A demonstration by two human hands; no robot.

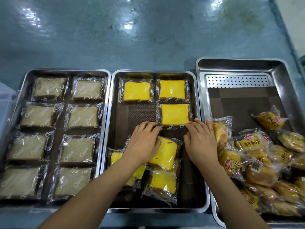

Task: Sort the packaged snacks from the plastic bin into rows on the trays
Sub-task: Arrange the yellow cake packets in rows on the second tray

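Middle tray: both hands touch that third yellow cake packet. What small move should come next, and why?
Probably the left hand lifts the top loose yellow cake packet beneath it: the placed packet already sits square under its row, and the mat spot to its left is bare.

A glossy blue-grey surface [148,38], floor or tabletop I cannot tell, spreads from 9 o'clock through 12 to 3. White glints of overhead light [128,25] lie on it at 10, 12 and 1 o'clock, with dull brownish stains [239,15] near 1. A pale strip [295,14] cuts diagonally across 2 o'clock.
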